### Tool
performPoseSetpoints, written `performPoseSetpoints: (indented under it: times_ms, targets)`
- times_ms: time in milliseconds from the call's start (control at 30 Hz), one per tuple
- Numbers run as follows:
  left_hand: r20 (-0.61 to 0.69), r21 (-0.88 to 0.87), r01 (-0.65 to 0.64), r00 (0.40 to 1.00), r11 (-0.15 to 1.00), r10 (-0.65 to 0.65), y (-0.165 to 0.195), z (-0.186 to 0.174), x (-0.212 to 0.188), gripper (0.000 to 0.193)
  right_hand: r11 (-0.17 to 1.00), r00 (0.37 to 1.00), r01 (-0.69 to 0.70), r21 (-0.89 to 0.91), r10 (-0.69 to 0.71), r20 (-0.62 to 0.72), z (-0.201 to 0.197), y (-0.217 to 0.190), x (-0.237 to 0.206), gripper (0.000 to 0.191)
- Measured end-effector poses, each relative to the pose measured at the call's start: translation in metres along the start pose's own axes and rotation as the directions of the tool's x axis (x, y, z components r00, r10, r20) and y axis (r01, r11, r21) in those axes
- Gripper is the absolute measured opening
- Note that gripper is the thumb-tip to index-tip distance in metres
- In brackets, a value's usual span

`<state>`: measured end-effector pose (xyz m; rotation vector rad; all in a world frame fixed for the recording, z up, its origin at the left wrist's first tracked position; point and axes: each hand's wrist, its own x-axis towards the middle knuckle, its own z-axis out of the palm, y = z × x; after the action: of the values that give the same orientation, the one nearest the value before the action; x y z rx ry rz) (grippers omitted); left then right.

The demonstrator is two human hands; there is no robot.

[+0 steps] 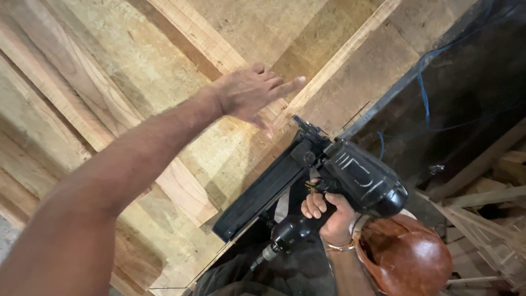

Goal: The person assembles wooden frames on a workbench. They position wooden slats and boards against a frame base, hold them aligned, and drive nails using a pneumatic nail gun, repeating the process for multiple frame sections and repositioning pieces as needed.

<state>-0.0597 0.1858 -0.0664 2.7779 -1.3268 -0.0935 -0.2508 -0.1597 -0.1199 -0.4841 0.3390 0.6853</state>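
Note:
My right hand (329,212) grips the handle of a black nail gun (350,172), whose nose points at a thin wooden batten (339,52) on the plywood panel (137,49). Its long magazine slopes down to the left. My left hand (249,93) reaches forward with flat, spread fingers and rests on the wood where two battens cross, just left of the gun's nose. A bracelet sits on my right wrist.
Wooden battens (82,96) run diagonally over the panel. A reddish-brown rounded object (405,255) sits by my right wrist. A dark area with blue cords (424,93) lies at right, and loose wooden strips (482,219) are stacked at lower right.

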Motion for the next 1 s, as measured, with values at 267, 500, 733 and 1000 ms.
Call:
performPoseSetpoints:
  times_ms: [267, 500, 733, 1000]
  targets:
    - [-0.121, -0.02, 0.279, 0.953, 0.96, -0.279, -0.021, 0.014, -0.019, 0.054, 1.0, 1.0, -0.018, 0.016, 0.017, 0.02, -0.005, 0.002, -0.001, 0.046]
    - [-0.289, 0.008, 0.241, 0.93, 0.971, -0.228, -0.024, 0.025, -0.018, 0.047, 1.0, 0.999, -0.003, 0.012, 0.002, 0.038, -0.005, 0.003, 0.007, 0.048]
    - [-0.369, -0.001, 0.233, 0.904, 0.972, -0.217, -0.028, 0.035, -0.018, 0.045, 1.0, 1.0, -0.016, 0.014, 0.016, 0.014, 0.001, 0.003, 0.012, 0.05]
    - [-0.37, -0.057, 0.233, 0.898, 0.971, -0.237, -0.027, 0.029, -0.023, 0.044, 0.999, 0.998, -0.038, -0.035, 0.036, -0.051, 0.002, -0.006, 0.006, 0.036]
